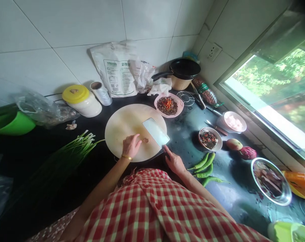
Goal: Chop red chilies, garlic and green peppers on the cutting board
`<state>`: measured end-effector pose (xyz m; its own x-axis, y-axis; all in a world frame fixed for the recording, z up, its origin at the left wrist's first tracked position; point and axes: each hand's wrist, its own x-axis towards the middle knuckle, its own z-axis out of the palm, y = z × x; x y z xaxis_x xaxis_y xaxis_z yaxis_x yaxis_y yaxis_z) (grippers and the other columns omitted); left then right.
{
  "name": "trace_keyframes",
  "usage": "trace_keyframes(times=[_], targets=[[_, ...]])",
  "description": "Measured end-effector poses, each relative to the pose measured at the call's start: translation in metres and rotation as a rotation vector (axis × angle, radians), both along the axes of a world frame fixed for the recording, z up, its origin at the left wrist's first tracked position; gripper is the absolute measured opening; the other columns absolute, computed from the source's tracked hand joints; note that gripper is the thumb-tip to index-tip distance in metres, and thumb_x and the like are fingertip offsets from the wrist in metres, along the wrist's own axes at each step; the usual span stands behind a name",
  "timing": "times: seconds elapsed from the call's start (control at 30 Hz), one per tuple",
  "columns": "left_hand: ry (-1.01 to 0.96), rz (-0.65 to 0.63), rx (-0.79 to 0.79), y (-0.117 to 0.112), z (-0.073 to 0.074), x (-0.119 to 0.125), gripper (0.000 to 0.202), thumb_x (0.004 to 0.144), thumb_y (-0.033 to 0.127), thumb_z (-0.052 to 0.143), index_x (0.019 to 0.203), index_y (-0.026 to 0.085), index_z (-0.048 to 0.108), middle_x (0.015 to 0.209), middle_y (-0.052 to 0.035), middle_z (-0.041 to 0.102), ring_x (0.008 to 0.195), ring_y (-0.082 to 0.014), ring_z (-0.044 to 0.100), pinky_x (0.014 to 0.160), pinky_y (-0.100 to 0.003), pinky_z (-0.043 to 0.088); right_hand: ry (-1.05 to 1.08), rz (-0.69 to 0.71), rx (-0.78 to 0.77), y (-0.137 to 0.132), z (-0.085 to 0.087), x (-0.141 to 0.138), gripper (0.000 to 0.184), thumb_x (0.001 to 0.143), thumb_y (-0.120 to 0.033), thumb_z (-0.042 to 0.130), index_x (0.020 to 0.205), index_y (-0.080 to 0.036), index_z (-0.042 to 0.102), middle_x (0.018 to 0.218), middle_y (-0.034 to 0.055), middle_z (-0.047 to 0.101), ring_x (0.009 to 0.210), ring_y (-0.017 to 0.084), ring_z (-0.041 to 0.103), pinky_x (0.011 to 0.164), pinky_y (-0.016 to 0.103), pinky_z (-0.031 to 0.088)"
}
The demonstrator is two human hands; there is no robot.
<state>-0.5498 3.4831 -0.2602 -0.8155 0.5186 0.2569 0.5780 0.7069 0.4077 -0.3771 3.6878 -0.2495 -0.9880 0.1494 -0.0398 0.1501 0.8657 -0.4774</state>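
A round, pale cutting board (122, 124) lies on the dark counter in front of me. My right hand (175, 163) is wrapped round the handle of a cleaver (156, 131), its broad blade lying over the board's right side. My left hand (131, 146), with a yellow bangle at the wrist, is over the near part of the board. Its fingers are apart and I see nothing in them. Between that hand and the blade sits a small brownish piece (145, 140), too small to name.
Green onions (74, 148) lie left of the board. Behind it are a yellow-lidded jar (88, 104), a plastic-film roll (102, 93) and a pink bowl (179, 104). Green chillies (205, 165), a small bowl (210, 139), a knife (218, 127) and a metal bowl (270, 181) are at right.
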Motion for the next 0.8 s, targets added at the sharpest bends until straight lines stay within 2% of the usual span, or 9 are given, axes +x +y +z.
trace_keyframes(times=[0.1, 0.17, 0.27, 0.33, 0.43, 0.53, 0.67, 0.73, 0.8], targets=[[0.055, 0.155, 0.113, -0.041, 0.001, 0.007, 0.021, 0.081, 0.028, 0.048, 0.095, 0.019, 0.061, 0.096, -0.0071, 0.063, 0.09, -0.0215, 0.055, 0.08, -0.034, 0.039, 0.073, 0.086, 0.035, 0.002, 0.007, -0.002, 0.057, 0.086, -0.021, 0.036, 0.141, -0.023, 0.022, 0.096, 0.0061, 0.064, 0.08, 0.015, 0.061, 0.073, 0.026, 0.048], [0.074, 0.267, 0.161, -0.071, -0.002, 0.017, 0.019, 0.08, 0.027, 0.047, 0.089, 0.018, 0.061, 0.092, -0.0069, 0.064, 0.088, -0.0204, 0.056, 0.08, -0.033, 0.04, 0.044, 0.161, 0.077, 0.002, 0.005, -0.001, 0.056, 0.086, -0.018, 0.035, 0.141, -0.022, 0.024, 0.093, 0.0078, 0.064, 0.078, 0.016, 0.06, 0.071, 0.026, 0.047], [0.097, 0.406, 0.203, -0.102, -0.008, 0.035, 0.02, 0.08, 0.027, 0.046, 0.087, 0.016, 0.062, 0.09, -0.0074, 0.064, 0.084, -0.0196, 0.056, 0.079, -0.033, 0.041, -0.211, 0.234, 0.151, 0.003, -0.007, 0.004, 0.063, 0.081, -0.012, 0.039, 0.141, -0.024, 0.023, 0.081, 0.0054, 0.065, 0.07, 0.015, 0.061, 0.065, 0.024, 0.045], [0.098, 0.45, 0.228, -0.111, -0.013, 0.046, 0.021, 0.08, 0.027, 0.046, 0.086, 0.016, 0.062, 0.089, -0.0073, 0.064, 0.082, -0.0189, 0.056, 0.08, -0.033, 0.04, -0.348, 0.244, 0.179, 0.005, -0.012, 0.006, 0.069, 0.078, -0.011, 0.042, 0.141, -0.026, 0.019, 0.078, 0.0041, 0.066, 0.069, 0.016, 0.062, 0.063, 0.023, 0.044], [0.049, 0.484, 0.231, -0.109, -0.018, 0.059, 0.022, 0.08, 0.027, 0.045, 0.086, 0.016, 0.062, 0.089, -0.007, 0.064, 0.08, -0.0187, 0.056, 0.078, -0.033, 0.041, -0.336, 0.219, 0.129, 0.01, -0.011, 0.004, 0.069, 0.079, -0.015, 0.044, 0.142, -0.026, 0.017, 0.084, 0.0034, 0.068, 0.074, 0.016, 0.063, 0.067, 0.023, 0.045], [-0.008, 0.491, 0.131, -0.091, -0.021, 0.062, 0.024, 0.08, 0.029, 0.045, 0.091, 0.018, 0.063, 0.092, -0.0074, 0.063, 0.083, -0.0212, 0.055, 0.074, -0.033, 0.041, -0.139, 0.143, 0.008, 0.014, -0.002, -0.003, 0.063, 0.082, -0.018, 0.041, 0.141, -0.024, 0.02, 0.092, 0.0029, 0.068, 0.079, 0.016, 0.064, 0.072, 0.024, 0.047], [-0.025, 0.455, -0.077, -0.057, -0.023, 0.047, 0.032, 0.079, 0.037, 0.049, 0.103, 0.019, 0.059, 0.094, -0.0097, 0.061, 0.088, -0.0259, 0.054, 0.07, -0.035, 0.039, 0.128, 0.089, -0.04, 0.017, 0.011, -0.01, 0.059, 0.083, -0.021, 0.04, 0.14, -0.023, 0.024, 0.103, 0.0038, 0.065, 0.087, 0.017, 0.063, 0.076, 0.026, 0.049], [-0.022, 0.426, -0.154, -0.044, -0.025, 0.035, 0.033, 0.078, 0.037, 0.049, 0.105, 0.018, 0.058, 0.093, -0.0116, 0.06, 0.088, -0.0268, 0.053, 0.07, -0.035, 0.039, 0.166, 0.105, -0.026, 0.019, 0.013, -0.009, 0.059, 0.083, -0.021, 0.04, 0.14, -0.024, 0.024, 0.106, 0.004, 0.064, 0.088, 0.016, 0.063, 0.077, 0.026, 0.049], [-0.022, 0.388, -0.192, -0.038, -0.027, 0.025, 0.029, 0.079, 0.03, 0.047, 0.103, 0.017, 0.059, 0.09, -0.0122, 0.059, 0.086, -0.0264, 0.053, 0.071, -0.035, 0.039, 0.152, 0.125, -0.001, 0.02, 0.01, -0.005, 0.058, 0.084, -0.021, 0.039, 0.14, -0.024, 0.023, 0.108, 0.005, 0.063, 0.09, 0.016, 0.062, 0.078, 0.026, 0.048]])
